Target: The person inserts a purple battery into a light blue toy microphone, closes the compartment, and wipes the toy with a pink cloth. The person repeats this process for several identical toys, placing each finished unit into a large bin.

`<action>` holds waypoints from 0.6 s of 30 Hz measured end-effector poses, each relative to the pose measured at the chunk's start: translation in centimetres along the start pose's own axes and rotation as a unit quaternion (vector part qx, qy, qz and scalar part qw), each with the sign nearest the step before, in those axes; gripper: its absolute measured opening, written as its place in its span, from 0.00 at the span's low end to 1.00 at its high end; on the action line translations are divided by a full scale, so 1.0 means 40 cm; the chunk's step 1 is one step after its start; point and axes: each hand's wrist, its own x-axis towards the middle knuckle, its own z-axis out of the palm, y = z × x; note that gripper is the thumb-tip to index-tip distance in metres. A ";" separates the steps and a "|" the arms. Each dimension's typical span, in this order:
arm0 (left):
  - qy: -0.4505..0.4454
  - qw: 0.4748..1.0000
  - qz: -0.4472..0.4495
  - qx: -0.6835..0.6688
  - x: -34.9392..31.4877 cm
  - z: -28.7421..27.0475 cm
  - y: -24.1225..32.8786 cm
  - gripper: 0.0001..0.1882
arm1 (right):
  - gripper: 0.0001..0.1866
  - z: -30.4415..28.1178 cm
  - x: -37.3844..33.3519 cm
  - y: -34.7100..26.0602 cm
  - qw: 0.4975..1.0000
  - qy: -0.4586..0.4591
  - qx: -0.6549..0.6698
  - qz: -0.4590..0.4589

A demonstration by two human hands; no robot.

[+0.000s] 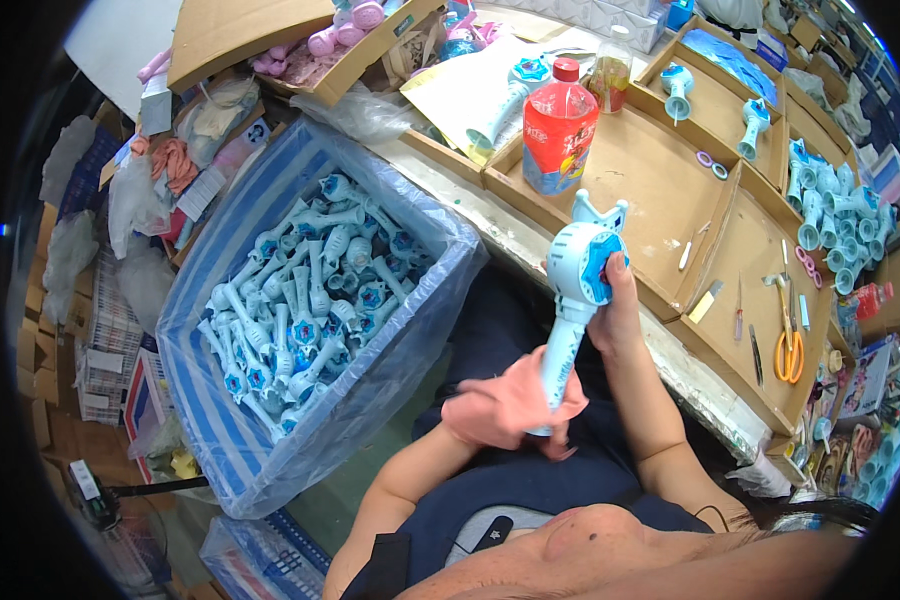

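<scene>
A light blue toy wand (574,268), with a round head, a crown-like top and a dark blue star emblem, is held up in front of my body. My right hand (618,312) grips it at the head, with the thumb beside the emblem. Lower down, my left hand (558,446) is closed round a salmon-pink cloth (510,400), which is pressed against the wand's handle. The cloth hides most of the left fingers, and motion slightly blurs them. To the left, a blue-striped bin (325,468) lined with clear plastic holds many similar wands (305,325).
Cardboard trays (625,190) line the bench. On them are a red-labelled bottle (560,128), orange-handled scissors (789,345), a screwdriver (739,305), tweezers (756,355) and loose wand parts (835,205). A box of pink toys (345,40) stands behind the bin.
</scene>
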 end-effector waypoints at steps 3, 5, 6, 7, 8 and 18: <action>-0.078 0.976 -0.160 -0.129 0.001 -0.047 0.013 0.08 | 0.39 0.023 -0.020 0.036 0.998 0.050 0.024 0.016; -0.026 0.985 -0.159 0.055 0.035 -0.054 0.004 0.11 | 0.40 0.031 -0.037 0.054 0.998 0.026 -0.048 0.000; -0.004 0.979 -0.201 -0.011 0.061 -0.053 -0.005 0.12 | 0.42 0.032 -0.048 0.060 0.995 0.043 -0.086 0.019; 0.036 0.983 -0.177 0.037 0.072 -0.037 -0.013 0.14 | 0.41 0.025 -0.047 0.056 0.994 0.024 -0.107 -0.024; 0.095 0.983 -0.084 0.133 0.084 -0.025 -0.022 0.15 | 0.41 0.019 -0.045 0.049 0.990 0.025 -0.132 -0.038; -0.182 0.868 -0.107 -0.449 0.010 0.005 -0.051 0.40 | 0.46 0.005 -0.008 0.038 0.982 -0.033 0.182 0.030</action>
